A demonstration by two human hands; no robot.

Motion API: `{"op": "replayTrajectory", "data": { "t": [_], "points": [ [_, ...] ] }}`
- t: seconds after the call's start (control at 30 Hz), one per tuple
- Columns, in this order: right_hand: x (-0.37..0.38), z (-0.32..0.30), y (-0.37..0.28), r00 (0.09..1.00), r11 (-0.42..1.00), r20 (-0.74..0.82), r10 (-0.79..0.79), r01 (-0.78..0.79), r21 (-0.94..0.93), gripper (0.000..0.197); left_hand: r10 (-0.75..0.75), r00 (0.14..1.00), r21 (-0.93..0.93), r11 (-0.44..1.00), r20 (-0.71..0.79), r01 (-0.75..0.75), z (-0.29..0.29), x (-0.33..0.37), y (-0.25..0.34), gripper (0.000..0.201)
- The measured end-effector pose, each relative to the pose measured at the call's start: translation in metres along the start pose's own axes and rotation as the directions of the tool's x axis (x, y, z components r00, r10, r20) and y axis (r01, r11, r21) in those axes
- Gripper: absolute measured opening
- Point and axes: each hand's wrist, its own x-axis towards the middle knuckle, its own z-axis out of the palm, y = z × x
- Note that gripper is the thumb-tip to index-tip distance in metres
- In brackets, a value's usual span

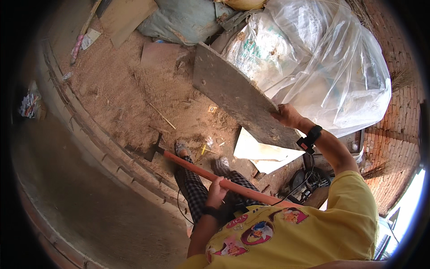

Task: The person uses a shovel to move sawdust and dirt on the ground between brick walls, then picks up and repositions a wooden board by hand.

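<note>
My left hand [217,193] is closed around the orange handle of a hoe [255,192]. The handle slants across in front of my legs. Its dark metal head rests low near my foot, one end narrow and the other broad. My right hand [287,115] grips the upper edge of a grey, dirt-stained board [237,95]. That board stands tilted on its edge, leaning along a large clear plastic-wrapped bundle [331,67]. The fingers of my right hand are partly hidden behind the board's edge.
Dusty ground [121,98] lies ahead, strewn with straw, a thin stick and scraps. White sheets [264,152] lie under the board's near end. A grey-green sack [179,22] sits at the back. A raised edge [89,134] curves along the left; a brick wall [394,130] stands right.
</note>
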Motion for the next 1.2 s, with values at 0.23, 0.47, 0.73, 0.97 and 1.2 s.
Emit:
{"op": "replayTrajectory", "data": {
  "t": [0.23, 0.47, 0.73, 0.97, 1.2],
  "points": [
    [-0.083, 0.088, 0.121, 0.893, 0.978, 0.407, 0.190, -0.209, 0.003, 0.041, 0.178, 0.984, -0.014, 0.984, 0.002, -0.178, -0.020, 0.036, -0.028, 0.012],
    [-0.165, 0.162, 0.258, 0.940, 0.942, 0.084, 0.330, -0.322, -0.096, 0.027, 0.360, 0.927, 0.083, 0.932, -0.109, -0.352, -0.012, 0.056, -0.044, 0.014],
    [-0.314, 0.052, 0.169, 0.685, 0.872, 0.722, -0.100, -0.289, 0.395, 0.057, 0.451, 0.878, 0.171, 0.889, -0.159, -0.425, 0.013, 0.071, -0.055, 0.017],
    [-0.431, -0.013, 0.151, 0.471, 0.939, 0.840, -0.271, -0.061, 0.337, 0.059, 0.570, 0.683, 0.515, 0.796, -0.457, -0.319, -0.034, 0.061, -0.048, 0.016],
    [-0.476, -0.003, 0.179, 0.515, 0.916, 0.792, -0.326, -0.034, 0.400, 0.043, 0.768, 0.502, 0.758, 0.583, -0.397, -0.292, 0.016, 0.037, -0.058, 0.023]
  ]
}}
